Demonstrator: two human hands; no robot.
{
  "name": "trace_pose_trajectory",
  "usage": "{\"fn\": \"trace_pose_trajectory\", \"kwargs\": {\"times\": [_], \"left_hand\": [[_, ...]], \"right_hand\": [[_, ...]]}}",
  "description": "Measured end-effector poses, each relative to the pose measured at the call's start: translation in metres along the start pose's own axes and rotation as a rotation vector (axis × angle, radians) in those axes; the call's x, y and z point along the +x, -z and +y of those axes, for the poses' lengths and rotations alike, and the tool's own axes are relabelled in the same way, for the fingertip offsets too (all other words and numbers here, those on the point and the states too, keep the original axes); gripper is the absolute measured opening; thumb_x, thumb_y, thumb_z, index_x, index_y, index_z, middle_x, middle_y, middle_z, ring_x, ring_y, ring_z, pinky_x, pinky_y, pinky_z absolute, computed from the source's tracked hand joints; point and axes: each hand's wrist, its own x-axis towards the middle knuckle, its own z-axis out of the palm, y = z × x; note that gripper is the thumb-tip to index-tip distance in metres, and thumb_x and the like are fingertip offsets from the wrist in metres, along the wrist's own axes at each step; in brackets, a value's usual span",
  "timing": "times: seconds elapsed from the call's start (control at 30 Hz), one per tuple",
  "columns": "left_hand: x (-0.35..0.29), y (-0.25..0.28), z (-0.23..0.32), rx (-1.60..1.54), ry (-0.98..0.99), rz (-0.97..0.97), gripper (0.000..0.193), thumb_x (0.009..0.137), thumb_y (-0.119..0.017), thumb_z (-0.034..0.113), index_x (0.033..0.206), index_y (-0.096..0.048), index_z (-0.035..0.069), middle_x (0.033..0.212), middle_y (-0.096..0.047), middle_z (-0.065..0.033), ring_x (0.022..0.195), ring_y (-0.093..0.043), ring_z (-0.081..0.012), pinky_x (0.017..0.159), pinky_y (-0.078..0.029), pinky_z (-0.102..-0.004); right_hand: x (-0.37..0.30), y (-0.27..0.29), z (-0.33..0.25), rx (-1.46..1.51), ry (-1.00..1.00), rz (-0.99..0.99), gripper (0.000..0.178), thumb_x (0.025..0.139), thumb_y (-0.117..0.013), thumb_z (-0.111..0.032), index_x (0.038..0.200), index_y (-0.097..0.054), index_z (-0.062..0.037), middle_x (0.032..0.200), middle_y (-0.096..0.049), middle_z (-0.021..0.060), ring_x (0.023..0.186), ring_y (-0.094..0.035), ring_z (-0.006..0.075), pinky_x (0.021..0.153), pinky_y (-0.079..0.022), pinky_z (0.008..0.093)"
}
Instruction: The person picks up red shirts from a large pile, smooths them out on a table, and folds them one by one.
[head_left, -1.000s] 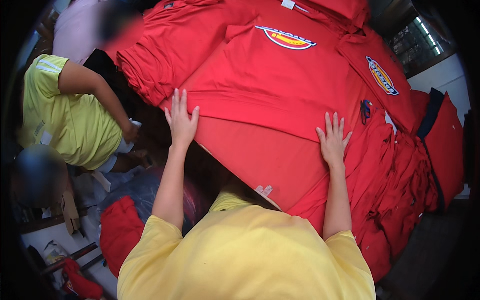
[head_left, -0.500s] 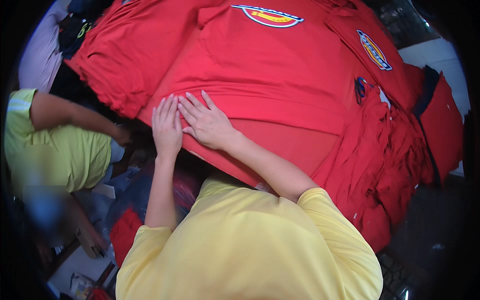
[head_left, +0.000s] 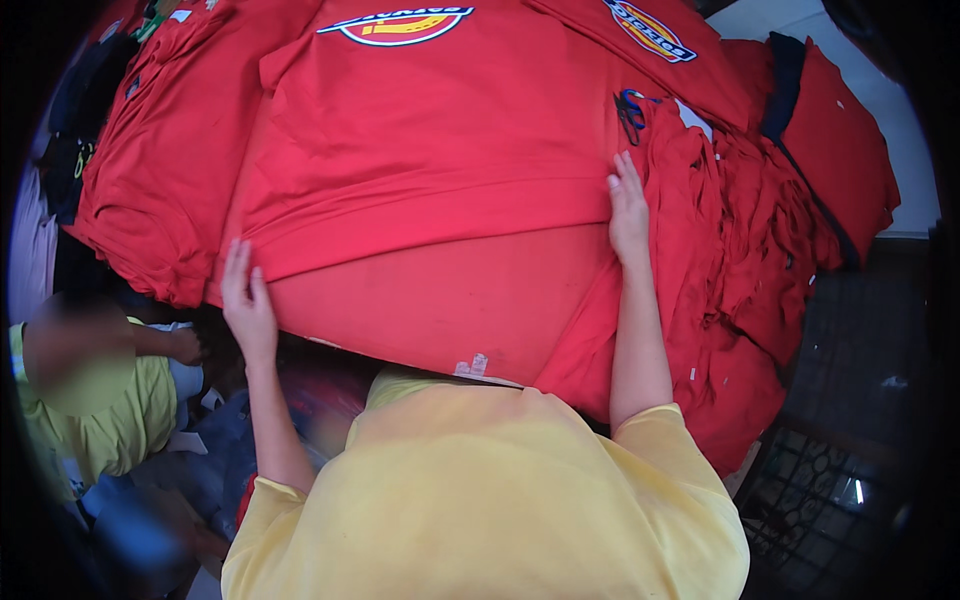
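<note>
A red sweatshirt [head_left: 430, 130] lies spread on the red tabletop [head_left: 430, 300], its hem band toward me and an oval emblem at its far end. Beside the hem's left corner is my left hand [head_left: 250, 305], open, with fingers stretched out and thumb apart. At the right end of the hem my right hand [head_left: 629, 215] stands on its edge, open, fingers extended and close together. Neither hand grips any cloth. Whether the fingertips touch the fabric I cannot tell.
Red garments [head_left: 165, 190] are heaped on the left, and a crumpled red pile [head_left: 720, 270] hangs over the right side. Small scissors [head_left: 630, 115] lie beyond my right hand. A person in a yellow-green shirt [head_left: 110, 425] is low at the left, near the table edge.
My hands were side by side at the hem's left part; now they are wide apart, the right one moved to the hem's right end. The view has shifted, too.
</note>
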Motion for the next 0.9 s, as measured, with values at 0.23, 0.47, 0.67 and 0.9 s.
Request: {"fn": "trace_pose_trajectory", "kwargs": {"times": [0.23, 0.47, 0.67, 0.9], "left_hand": [[0.027, 0.019, -0.062, -0.560, 0.473, -0.114, 0.031, 0.097, -0.055, 0.017, 0.125, -0.059, 0.003, 0.104, -0.063, -0.0048, 0.098, -0.057, -0.0133, 0.089, -0.043, -0.0265], [0.037, 0.018, -0.034, -0.635, 0.447, -0.077, 0.015, 0.092, -0.064, 0.017, 0.095, -0.062, 0.002, 0.081, -0.059, 0.0030, 0.072, -0.050, -0.0036, 0.065, -0.039, -0.0195], [0.036, 0.003, -0.038, -0.572, 0.383, 0.015, 0.020, 0.094, -0.062, 0.020, 0.101, -0.062, 0.000, 0.080, -0.061, -0.0004, 0.071, -0.053, -0.0063, 0.064, -0.043, -0.0212], [0.038, 0.004, -0.024, -0.295, 0.396, 0.038, 0.026, 0.089, -0.066, 0.021, 0.103, -0.063, -0.001, 0.077, -0.063, -0.0096, 0.071, -0.059, -0.0147, 0.067, -0.048, -0.0293]], "right_hand": [[0.023, 0.002, 0.025, 0.469, -0.441, 0.023, 0.031, 0.096, -0.055, -0.021, 0.117, -0.063, 0.0013, 0.104, -0.065, 0.0057, 0.092, -0.059, 0.0108, 0.078, -0.046, 0.0249], [0.042, -0.009, 0.031, 0.115, -0.326, -0.040, 0.034, 0.082, -0.073, -0.031, 0.094, -0.066, -0.0002, 0.081, -0.066, 0.0071, 0.073, -0.059, 0.0136, 0.068, -0.047, 0.0293], [0.044, -0.008, 0.017, -0.211, -0.348, -0.035, 0.032, 0.080, -0.074, -0.033, 0.087, -0.061, -0.0038, 0.074, -0.064, 0.0084, 0.070, -0.062, 0.0217, 0.069, -0.048, 0.0370], [0.041, -0.008, 0.005, -0.334, -0.285, -0.017, 0.033, 0.080, -0.075, -0.032, 0.093, -0.062, -0.0054, 0.080, -0.066, 0.0104, 0.076, -0.063, 0.0291, 0.071, -0.048, 0.0403]]}}
